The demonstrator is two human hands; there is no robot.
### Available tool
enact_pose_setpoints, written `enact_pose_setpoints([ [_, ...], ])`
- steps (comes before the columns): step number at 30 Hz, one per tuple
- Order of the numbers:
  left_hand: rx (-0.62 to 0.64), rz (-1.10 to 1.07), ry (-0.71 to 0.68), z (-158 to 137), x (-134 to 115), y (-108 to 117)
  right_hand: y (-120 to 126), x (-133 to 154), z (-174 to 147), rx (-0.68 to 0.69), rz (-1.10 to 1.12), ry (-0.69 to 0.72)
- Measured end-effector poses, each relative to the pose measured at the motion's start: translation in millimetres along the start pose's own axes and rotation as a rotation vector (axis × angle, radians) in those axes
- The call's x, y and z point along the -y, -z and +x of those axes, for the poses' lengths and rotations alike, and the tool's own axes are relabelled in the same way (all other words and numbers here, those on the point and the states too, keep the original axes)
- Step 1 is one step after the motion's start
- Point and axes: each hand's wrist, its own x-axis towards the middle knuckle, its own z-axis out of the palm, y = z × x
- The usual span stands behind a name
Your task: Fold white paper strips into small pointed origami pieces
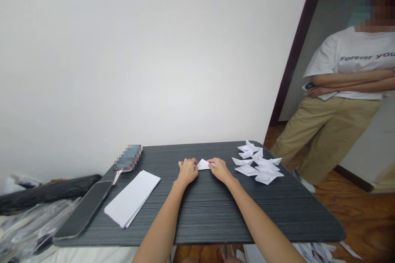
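Observation:
Between my hands lies a small folded piece of white paper [203, 164] with a peaked top, near the middle of the dark table [212, 209]. My left hand [187, 171] grips its left end, fingers curled over it. At the right end, my right hand [219, 170] holds the paper in the same way, thumb and fingers pressed to it. The fingertips partly cover both ends. To the right sits a cluster of several folded paper boats [262, 166]. On the left rests a stack of white paper sheets [132, 199].
A phone [84, 209] lies along the table's left edge, and a fan-like item with a white handle [116, 177] is behind it. A white wall [185, 57] rises beyond the table. A person [348, 86] stands at the right with folded arms. Paper strips [317, 252] lie below the table.

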Motion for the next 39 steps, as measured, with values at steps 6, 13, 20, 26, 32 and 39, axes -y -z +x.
enact_pose_setpoints([
  [6, 0.029, 0.058, 0.045, -5, -4, 2, 0, 3, -2, -0.013, -0.112, 0.018],
  [13, -0.008, 0.069, -0.284, -11, -15, 7, 0, 10, -7, -0.112, -0.282, 0.0],
  [20, 0.02, -0.067, -0.334, -11, -7, 2, -4, 10, -6, -0.179, -0.304, -0.044],
  [26, -0.028, -0.198, -0.221, -11, 6, 1, -3, 2, -5, -0.221, -0.266, -0.091],
  [32, -0.121, -0.22, -0.247, -10, 10, 0, 6, -9, -4, -0.135, 0.041, 0.105],
  [39, -0.146, -0.218, -0.316, -8, 7, 6, 10, -7, 0, 0.017, 0.654, 0.144],
])
